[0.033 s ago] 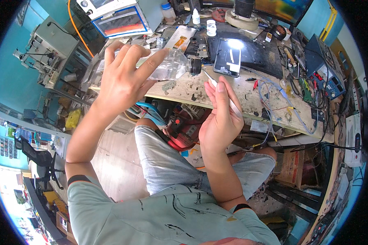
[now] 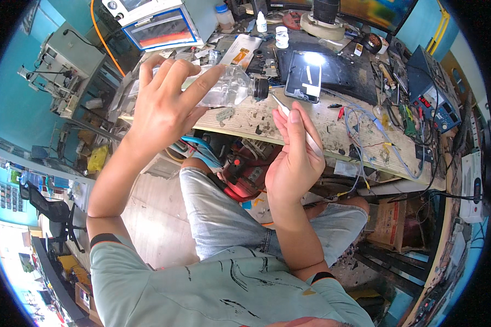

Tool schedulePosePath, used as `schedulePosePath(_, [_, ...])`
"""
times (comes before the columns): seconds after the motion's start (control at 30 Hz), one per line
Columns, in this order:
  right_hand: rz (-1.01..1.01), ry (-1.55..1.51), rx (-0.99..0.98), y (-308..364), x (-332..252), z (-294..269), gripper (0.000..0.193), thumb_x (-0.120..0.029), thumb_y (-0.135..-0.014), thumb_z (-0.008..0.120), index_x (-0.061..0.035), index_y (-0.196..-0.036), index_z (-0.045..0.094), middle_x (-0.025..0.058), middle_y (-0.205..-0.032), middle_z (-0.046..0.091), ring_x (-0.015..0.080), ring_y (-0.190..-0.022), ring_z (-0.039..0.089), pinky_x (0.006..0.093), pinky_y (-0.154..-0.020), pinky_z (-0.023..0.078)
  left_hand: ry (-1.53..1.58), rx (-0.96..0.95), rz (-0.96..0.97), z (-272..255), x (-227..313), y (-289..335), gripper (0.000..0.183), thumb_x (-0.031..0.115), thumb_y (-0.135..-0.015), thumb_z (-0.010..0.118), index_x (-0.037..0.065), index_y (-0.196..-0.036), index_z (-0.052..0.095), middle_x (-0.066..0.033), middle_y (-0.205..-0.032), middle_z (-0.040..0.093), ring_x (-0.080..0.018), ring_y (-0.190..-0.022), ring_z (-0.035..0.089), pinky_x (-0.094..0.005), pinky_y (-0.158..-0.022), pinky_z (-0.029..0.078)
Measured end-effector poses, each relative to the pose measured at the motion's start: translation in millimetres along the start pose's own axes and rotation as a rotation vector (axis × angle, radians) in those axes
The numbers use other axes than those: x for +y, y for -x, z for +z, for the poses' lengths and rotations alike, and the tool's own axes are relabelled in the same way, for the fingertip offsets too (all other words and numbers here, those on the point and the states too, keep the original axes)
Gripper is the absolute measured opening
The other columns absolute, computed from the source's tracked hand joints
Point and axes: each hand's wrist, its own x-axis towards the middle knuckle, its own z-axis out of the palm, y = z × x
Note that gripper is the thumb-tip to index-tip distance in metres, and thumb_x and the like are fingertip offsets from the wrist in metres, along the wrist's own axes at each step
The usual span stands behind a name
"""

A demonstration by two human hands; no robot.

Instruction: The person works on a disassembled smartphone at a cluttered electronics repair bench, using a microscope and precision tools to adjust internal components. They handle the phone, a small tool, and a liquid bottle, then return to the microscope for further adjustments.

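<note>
My left hand [image 2: 166,103] is closed around a clear plastic bottle [image 2: 229,90] with a black cap. The bottle lies on its side in the air over the table's front edge, cap end toward the right, with some clear liquid seemingly inside. In my right hand [image 2: 297,147] is a slim, pale tool that looks like tweezers [image 2: 282,106], pinched between thumb and fingers. Its narrow tip points up and left, just short of the black cap. Behind my right hand, a phone-sized dark frame [image 2: 295,82] with pale strips lies on a black mat under a bright light reflection.
White bottles [image 2: 281,38] stand at the back. Blue and red test leads [image 2: 360,122] trail from a power supply [image 2: 433,90] on the right. A blue-edged cabinet [image 2: 163,30] sits back left. Small debris litters the wooden tabletop [image 2: 333,128]; a red machine [image 2: 245,171] is underneath.
</note>
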Motion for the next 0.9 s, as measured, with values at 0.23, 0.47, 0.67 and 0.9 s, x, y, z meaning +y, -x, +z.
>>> schedulePosePath(0.23, [0.016,0.013,0.007,-3.0,0.4,2.1,0.03,-0.005,-0.103,0.067,0.0157,-0.125,0.066,0.023,-0.115,0.074,0.0292,-0.102,0.076,0.04,-0.098,0.062,0.023,0.016,-0.019,3.9,-2.8,-0.3,0.076,0.018,-0.062,0.091,0.017,-0.136,0.071,-0.0058,-0.107,0.063,-0.0269,-0.102,0.061,-0.0501,-0.102,0.043])
schedulePosePath(0.47, [-0.065,0.118,0.034,-11.2,-19.6,-12.4,0.032,-0.004,-0.102,0.067,0.0209,-0.122,0.064,0.0269,-0.117,0.072,0.0297,-0.098,0.076,0.0371,-0.095,0.063,0.202,0.194,-0.248,42.5,-42.6,12.1,0.063,0.024,-0.074,0.091,0.011,-0.131,0.067,-0.0105,-0.116,0.067,-0.0307,-0.109,0.064,-0.0447,-0.101,0.044])
schedulePosePath(0.67, [-0.105,0.488,-0.13,-27.9,-66.2,-66.6,0.025,0.002,-0.1,0.066,0.0184,-0.118,0.069,0.0234,-0.114,0.073,0.0292,-0.094,0.076,0.0384,-0.088,0.064,0.675,0.38,-0.907,86.6,-172.9,60.1,0.054,0.026,-0.086,0.09,-0.002,-0.126,0.068,-0.0107,-0.113,0.076,-0.017,-0.103,0.072,-0.0329,-0.094,0.055])
schedulePosePath(0.9, [-0.286,0.895,-0.587,-35.7,-109.4,-99.2,0.017,0.006,-0.092,0.074,0.0082,-0.108,0.077,0.0171,-0.097,0.078,0.021,-0.085,0.073,0.03,-0.08,0.058,0.522,0.397,-1.132,170.1,-266.6,93.2,0.068,0.033,-0.083,0.092,-0.006,-0.131,0.066,-0.0115,-0.113,0.074,-0.0179,-0.101,0.07,-0.0322,-0.092,0.054])
